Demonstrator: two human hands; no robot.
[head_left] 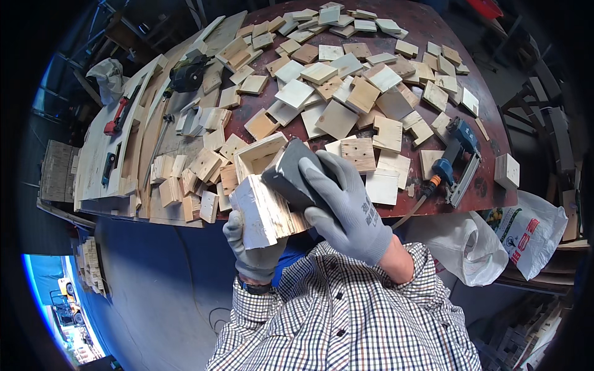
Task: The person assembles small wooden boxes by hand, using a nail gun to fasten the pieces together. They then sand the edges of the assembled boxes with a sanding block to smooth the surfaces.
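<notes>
My gloved left hand [257, 261] is closed round the lower end of a wooden block [255, 213], white on one face with rough layered edges. It is held up in front of my chest, just off the table's near edge. In my gloved right hand [352, 213] is a dark grey sanding block [296, 172], gripped from above with the fingers wrapped over it. The sanding block is tilted and lies against the right side of the wooden block. Where the two meet is partly hidden. Close behind them sits a small open wooden box shape [258, 156].
Many loose wood pieces [337, 119] cover the dark red table [247, 111]. At the right edge lies a blue nail gun [455, 145] with a hose. A drill [189, 74] and a red tool [116, 119] rest on long boards at left. White plastic bags [464, 247] hang at right.
</notes>
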